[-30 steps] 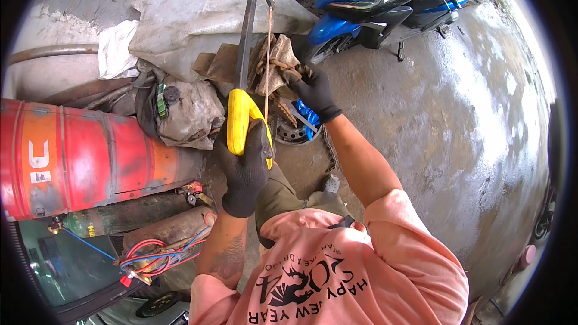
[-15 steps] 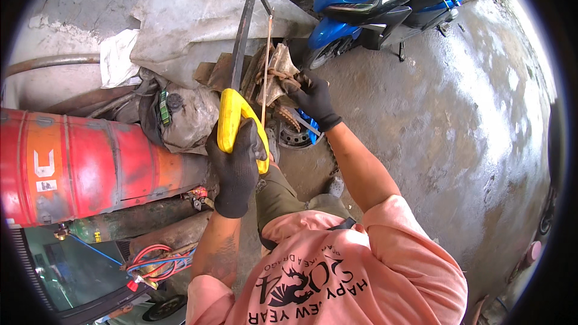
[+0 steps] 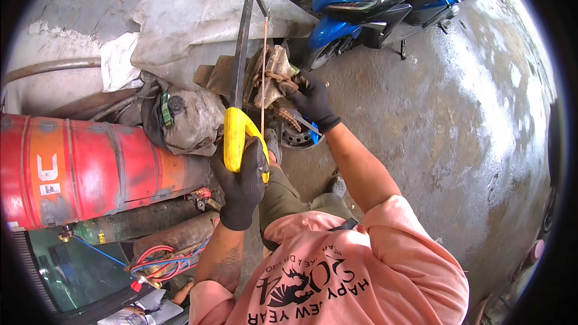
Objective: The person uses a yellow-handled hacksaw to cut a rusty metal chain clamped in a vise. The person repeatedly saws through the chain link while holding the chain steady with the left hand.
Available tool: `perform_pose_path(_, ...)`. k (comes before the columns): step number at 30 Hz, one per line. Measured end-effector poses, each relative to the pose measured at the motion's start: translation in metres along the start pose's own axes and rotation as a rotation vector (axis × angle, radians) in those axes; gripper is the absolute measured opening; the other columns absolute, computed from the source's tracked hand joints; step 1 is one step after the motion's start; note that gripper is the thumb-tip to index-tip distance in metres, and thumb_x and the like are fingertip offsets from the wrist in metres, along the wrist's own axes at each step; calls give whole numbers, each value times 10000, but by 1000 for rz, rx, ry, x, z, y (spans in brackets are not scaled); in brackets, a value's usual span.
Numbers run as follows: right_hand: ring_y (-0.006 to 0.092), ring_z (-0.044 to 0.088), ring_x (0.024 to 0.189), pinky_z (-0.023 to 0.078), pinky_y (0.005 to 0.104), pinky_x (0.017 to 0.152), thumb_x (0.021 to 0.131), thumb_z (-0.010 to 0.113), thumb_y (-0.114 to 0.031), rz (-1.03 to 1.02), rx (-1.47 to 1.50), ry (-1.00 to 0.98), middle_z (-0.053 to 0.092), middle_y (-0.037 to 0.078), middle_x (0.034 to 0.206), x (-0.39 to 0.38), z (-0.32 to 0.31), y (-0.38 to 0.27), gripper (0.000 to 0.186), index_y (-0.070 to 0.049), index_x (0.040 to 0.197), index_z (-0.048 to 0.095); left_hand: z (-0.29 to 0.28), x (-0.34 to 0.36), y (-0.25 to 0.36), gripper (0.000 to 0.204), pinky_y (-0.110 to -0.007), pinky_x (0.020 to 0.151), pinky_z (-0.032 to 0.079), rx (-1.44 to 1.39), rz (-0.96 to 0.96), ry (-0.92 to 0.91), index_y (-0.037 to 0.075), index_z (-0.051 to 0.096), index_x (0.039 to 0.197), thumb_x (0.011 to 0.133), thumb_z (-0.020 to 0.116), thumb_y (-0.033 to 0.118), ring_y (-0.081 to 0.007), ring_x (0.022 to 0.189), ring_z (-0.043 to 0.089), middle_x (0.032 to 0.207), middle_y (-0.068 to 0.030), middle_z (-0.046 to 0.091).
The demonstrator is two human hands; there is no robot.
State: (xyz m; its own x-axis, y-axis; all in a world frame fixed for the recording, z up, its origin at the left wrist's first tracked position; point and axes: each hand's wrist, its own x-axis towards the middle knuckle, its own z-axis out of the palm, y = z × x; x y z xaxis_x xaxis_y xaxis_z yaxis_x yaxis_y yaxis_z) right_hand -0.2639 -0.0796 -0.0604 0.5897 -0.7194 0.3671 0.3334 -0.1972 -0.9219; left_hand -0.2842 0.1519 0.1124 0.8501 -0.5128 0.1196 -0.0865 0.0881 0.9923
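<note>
One hacksaw (image 3: 239, 78), handle (image 3: 233, 139) partly out of sight

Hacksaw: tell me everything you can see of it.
The hacksaw has a dark, bar-like frame bent over at its far end, a smooth yellow loop handle, plastic-looking, and a thin coppery-brown blade that looks straight. The gloved left hand grips the handle, the frame pointing away from the person, left of the blade. In view, the blade crosses a rusty chain; whether they touch, I can't tell.
</note>
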Motion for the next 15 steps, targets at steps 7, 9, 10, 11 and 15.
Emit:
perform_pose_path(7, 233, 549, 664, 456, 399, 641, 863, 864, -272, -53, -159, 7, 615, 149, 742, 1, -12, 1, 353, 3, 852, 642, -21, -86, 12, 197, -305, 582, 514, -55, -89, 55, 8, 630, 1144, 978, 676, 104, -147, 647, 622, 810, -62, 657)
perform_pose_path(9, 245, 561, 664, 458, 404, 642, 865, 855, -263, -66, -125, 44, 625, 156, 750, -1, -12, 2, 338, 2, 862, 647, -31, -59, -9, 217, -286, 581, 515, -118, -105, 9, 5, 637, 1165, 971, 689, 86, -137, 644, 632, 797, -55, 660)
perform_pose_path(10, 243, 554, 662, 457, 402, 640, 866, 853, -261, -42, -103, 22, 623, 156, 750, -1, -5, -4, 334, 3, 867, 650, -37, -47, -15, 229, -277, 580, 516, -137, -110, 4, 4, 640, 1176, 967, 696, 78, -132, 642, 637, 790, -51, 662)
perform_pose_path(11, 242, 547, 660, 455, 399, 638, 868, 852, -259, -25, -90, -2, 621, 155, 750, 0, -1, -7, 330, 4, 871, 654, -23, -25, -13, 186, -281, 580, 515, -95, -73, 32, 21, 635, 1130, 971, 706, 87, -120, 649, 635, 797, -35, 656)
perform_pose_path(15, 237, 514, 646, 449, 387, 629, 870, 852, -260, 30, -10, -44, 604, 150, 728, -1, -3, 3, 328, 6, 874, 660, 1, 9, 6, 142, -284, 579, 506, -47, -122, 9, 51, 614, 1024, 977, 729, 118, -93, 649, 620, 813, -6, 646)
